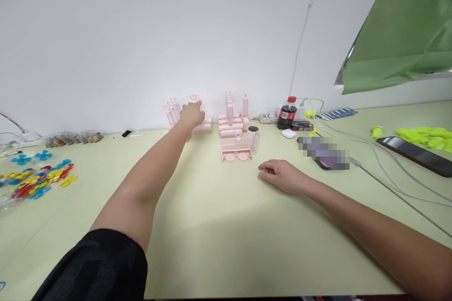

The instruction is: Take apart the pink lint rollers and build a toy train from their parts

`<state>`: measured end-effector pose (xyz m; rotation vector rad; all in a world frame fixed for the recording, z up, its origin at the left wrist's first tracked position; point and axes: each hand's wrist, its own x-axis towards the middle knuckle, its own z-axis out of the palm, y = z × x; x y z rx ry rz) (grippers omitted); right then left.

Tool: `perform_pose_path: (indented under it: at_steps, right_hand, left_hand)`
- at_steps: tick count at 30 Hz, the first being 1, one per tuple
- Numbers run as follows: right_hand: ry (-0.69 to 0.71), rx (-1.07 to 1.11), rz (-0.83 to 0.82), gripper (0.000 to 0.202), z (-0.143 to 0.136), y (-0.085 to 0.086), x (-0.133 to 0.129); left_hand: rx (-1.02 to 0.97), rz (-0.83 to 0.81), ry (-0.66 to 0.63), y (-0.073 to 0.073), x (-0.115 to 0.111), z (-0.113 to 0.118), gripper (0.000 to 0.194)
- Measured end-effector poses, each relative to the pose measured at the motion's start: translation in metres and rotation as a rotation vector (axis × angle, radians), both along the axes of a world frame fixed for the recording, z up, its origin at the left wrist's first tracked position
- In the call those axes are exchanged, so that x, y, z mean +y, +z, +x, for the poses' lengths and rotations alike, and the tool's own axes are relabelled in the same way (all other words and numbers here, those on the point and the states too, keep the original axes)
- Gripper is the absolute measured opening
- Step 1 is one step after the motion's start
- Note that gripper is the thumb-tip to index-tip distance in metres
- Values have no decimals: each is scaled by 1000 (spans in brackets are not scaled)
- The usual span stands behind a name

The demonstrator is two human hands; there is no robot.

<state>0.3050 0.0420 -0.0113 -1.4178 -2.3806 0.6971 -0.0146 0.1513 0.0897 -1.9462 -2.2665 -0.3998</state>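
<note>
stretching out, left hand (192, 114) nearest a partly hidden pink heart-handled tube (195, 99) just behind its fingers, grip unclear; right hand (284, 177) loosely half-curled, seemingly empty.

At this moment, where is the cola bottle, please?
In the head view, the bottle stands right of centre, near the wall, just behind the small white case.

Cola btl (287, 115) nr wall (176, 33), dk phone (415, 155) far R, multicol. pcs (49, 177) L.

The tabletop (212, 240) leaves room between the forearms (148, 169) up to the pink stand (230, 156); behind it, pink tubes (230, 116) bar the way.
</note>
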Motion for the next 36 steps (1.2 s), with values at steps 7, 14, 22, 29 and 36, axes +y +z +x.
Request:
perform_pose_path:
  at_steps: [7,14,22,29,36]
  right_hand:
    - [56,198,-119,46,-29,8,-19]
    - [49,794,-282,58,-100,21,-29]
    - [11,713,-28,44,-135,19,-31]
    - [273,336,187,37,-148,71,16]
    - [319,-131,307,36,-161,105,81]
  left_hand:
    - [-20,333,-123,43,-71,9,50]
    - [-497,500,-348,16,-149,21,44]
    - [-461,136,-170,-51,-191,-11,53]
    - [9,120,8,-57,-186,-19,33]
    - [-448,181,89,-56,-186,-44,29]
